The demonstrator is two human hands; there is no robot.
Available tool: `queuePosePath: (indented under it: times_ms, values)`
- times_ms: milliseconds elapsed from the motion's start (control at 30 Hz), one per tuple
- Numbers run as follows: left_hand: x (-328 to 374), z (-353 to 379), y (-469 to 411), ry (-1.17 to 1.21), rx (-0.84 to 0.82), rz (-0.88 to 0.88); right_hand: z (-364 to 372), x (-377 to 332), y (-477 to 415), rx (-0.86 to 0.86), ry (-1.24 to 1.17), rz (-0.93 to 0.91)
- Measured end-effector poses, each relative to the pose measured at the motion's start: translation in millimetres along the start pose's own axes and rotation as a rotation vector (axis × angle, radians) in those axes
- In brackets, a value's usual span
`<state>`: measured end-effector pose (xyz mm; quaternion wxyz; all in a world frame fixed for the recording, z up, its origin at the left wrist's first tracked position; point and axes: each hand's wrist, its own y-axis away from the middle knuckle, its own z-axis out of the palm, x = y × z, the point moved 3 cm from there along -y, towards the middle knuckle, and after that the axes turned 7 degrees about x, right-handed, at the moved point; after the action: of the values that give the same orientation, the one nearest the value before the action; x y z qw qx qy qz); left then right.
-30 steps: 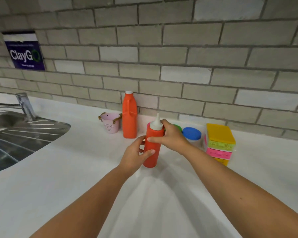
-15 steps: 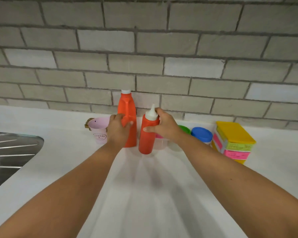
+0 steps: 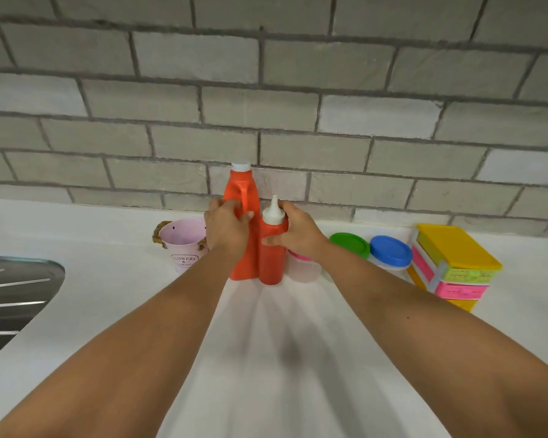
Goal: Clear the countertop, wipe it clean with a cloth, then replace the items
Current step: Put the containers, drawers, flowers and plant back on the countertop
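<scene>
Change: squeeze bottle (image 3: 271, 260) is being returned beside jug (image 3: 242, 191); replacing likely underway.
Hands: left hand (image 3: 227, 230) is gripping jug; right hand (image 3: 298, 235), squeeze bottle.

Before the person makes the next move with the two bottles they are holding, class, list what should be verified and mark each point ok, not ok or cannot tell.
1. Left hand grips the tall orange jug: ok.
2. Right hand grips the red squeeze bottle: ok.
3. Both bottles upright: ok.
4. Both bottles capped: ok.
5. Bottle bases resting fully on the countertop: cannot tell.
6. Room beside them: not ok. The pink bucket and the clear tub stand close on either side.
</scene>
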<state>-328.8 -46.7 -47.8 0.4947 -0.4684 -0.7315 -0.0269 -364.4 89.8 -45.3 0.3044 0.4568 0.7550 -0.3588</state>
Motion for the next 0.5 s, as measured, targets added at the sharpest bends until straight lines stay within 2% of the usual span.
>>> queuePosePath:
  times_ms: [233, 500]
  values:
    - [-9, -2, -12, -0.041, -0.019, 0.109, 8, 14, -17, 0.023, 0.083, 0.021]
    - [-13, -2, -12, -0.067, 0.002, 0.121, 15, 24, -36, 0.063, 0.135, 0.035]
